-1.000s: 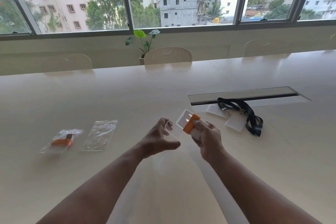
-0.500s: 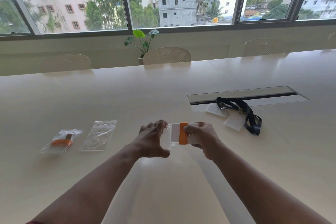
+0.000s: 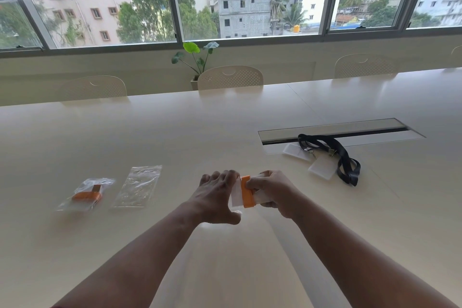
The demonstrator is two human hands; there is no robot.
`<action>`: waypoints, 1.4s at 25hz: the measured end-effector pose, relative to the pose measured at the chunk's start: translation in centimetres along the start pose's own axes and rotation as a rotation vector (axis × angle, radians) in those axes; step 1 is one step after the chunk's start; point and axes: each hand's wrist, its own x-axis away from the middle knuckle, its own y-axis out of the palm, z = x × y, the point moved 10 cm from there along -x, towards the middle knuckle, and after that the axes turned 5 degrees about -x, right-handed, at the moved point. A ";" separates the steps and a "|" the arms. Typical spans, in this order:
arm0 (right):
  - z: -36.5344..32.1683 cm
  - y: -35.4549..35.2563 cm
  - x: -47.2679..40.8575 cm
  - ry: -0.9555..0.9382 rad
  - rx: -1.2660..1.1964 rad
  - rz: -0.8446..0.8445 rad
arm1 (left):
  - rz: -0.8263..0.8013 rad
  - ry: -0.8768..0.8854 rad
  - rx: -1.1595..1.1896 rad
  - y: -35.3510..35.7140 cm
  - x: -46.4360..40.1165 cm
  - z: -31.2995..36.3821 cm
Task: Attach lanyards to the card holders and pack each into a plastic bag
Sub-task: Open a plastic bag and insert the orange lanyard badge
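Two hands meet above the pale table (image 3: 225,132), in front of its recessed cable slot (image 3: 335,130). Right hand (image 3: 273,191) is closed round a card holder (image 3: 237,194) wrapped with an orange lanyard (image 3: 247,191); left hand (image 3: 216,197) has its fingers spread, touching the holder's left edge, though whether it grips I cannot tell. Black lanyards (image 3: 342,157) and two clear card holders (image 3: 322,169) lie at the slot's near edge. Well left of the slot rest an empty plastic bag (image 3: 138,186) and, further left, a packed bag (image 3: 86,194) with orange inside
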 end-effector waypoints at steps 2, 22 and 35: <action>0.1 0.3 0.0 0.000 0.000 -0.006 | 0.004 -0.009 0.014 0.1 0.0 0.2; 0.4 1.4 0.9 -0.041 -0.051 -0.148 | 0.051 -0.085 0.103 0.3 0.0 -0.4; 0.9 4.6 1.4 -0.100 -0.098 -0.270 | 0.062 -0.067 0.148 0.4 -0.5 1.0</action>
